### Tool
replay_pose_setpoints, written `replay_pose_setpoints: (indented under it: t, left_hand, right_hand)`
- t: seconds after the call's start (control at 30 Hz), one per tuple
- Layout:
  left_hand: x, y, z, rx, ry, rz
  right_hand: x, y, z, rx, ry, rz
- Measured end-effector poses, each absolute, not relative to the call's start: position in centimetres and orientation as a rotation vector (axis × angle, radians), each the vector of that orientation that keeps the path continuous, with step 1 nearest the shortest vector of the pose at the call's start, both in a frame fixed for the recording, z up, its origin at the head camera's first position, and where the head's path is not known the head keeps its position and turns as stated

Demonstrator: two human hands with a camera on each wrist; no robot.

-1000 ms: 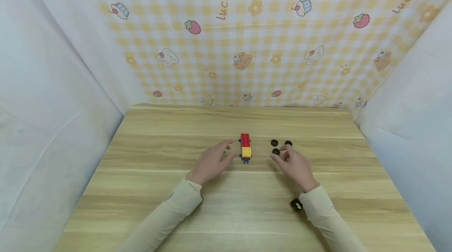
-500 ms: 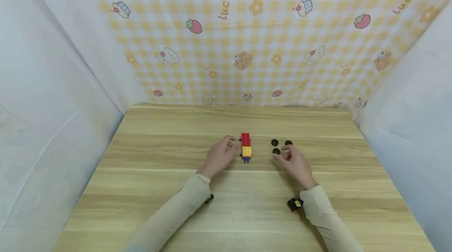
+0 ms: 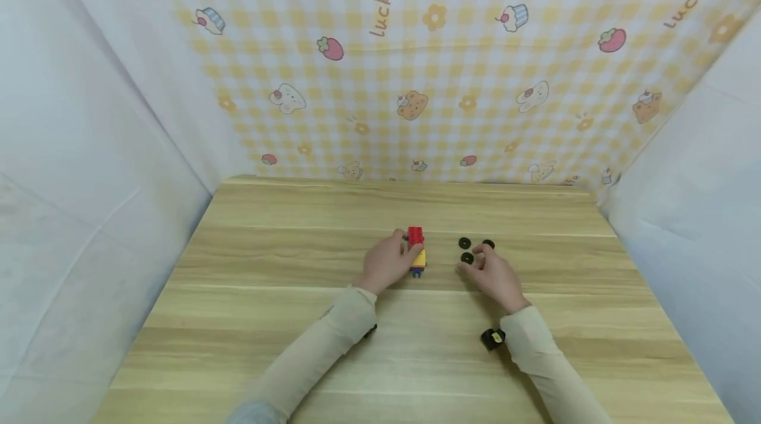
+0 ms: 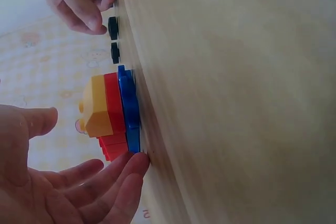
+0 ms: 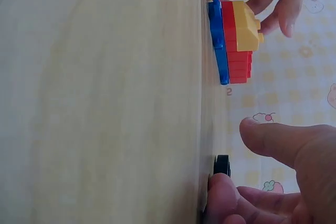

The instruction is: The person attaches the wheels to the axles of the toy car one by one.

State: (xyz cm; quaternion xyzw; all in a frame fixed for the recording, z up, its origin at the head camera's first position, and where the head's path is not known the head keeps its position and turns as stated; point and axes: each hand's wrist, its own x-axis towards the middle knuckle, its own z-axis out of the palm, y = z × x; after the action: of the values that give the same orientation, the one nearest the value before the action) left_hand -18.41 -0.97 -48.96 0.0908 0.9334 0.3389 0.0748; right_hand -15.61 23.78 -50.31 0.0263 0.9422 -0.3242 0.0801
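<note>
A toy car body (image 3: 419,260) built of blocks stands on the table, with a blue base (image 4: 129,109), red bricks (image 3: 415,235) and a yellow sloped brick (image 4: 97,107). Around its left side is my left hand (image 3: 387,263), fingers beside the base and thumb spread over the yellow brick. The left wrist view shows a gap between thumb and bricks. To the right, my right hand (image 3: 497,279) hovers with thumb and fingers apart beside black toy wheels. One wheel (image 3: 467,258) lies near its fingertips; another (image 3: 464,243) lies behind, and a third (image 3: 488,244) is partly covered.
The wood-grain table (image 3: 285,331) reaches back to a yellow checked cloth (image 3: 357,67). White cloth walls (image 3: 89,166) close in both sides. A black wrist camera (image 3: 493,339) sits by the right cuff.
My left hand has moved right and up to the toy car, its thumb now over the yellow brick. The right hand stays by the wheels, nearly still.
</note>
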Motion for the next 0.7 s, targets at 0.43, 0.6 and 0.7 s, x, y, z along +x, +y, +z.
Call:
replay_pose_setpoints:
  t: [0.43,0.6,0.7]
  left_hand:
    - [-19.2,0.9,-49.2,0.243,2.899,0.704]
    - [-19.1,0.9,-49.4,0.204,2.827,0.671]
    - [-19.3,0.7,-49.6,0.192,2.794,0.733]
  right_hand:
    - [-16.5,23.4,-50.2,0.037,2.819,-0.916]
    - [-16.5,23.3,-50.5,0.052,2.800,-0.883]
    - [-16.6,23.3,-50.5,0.051,2.803,-0.887]
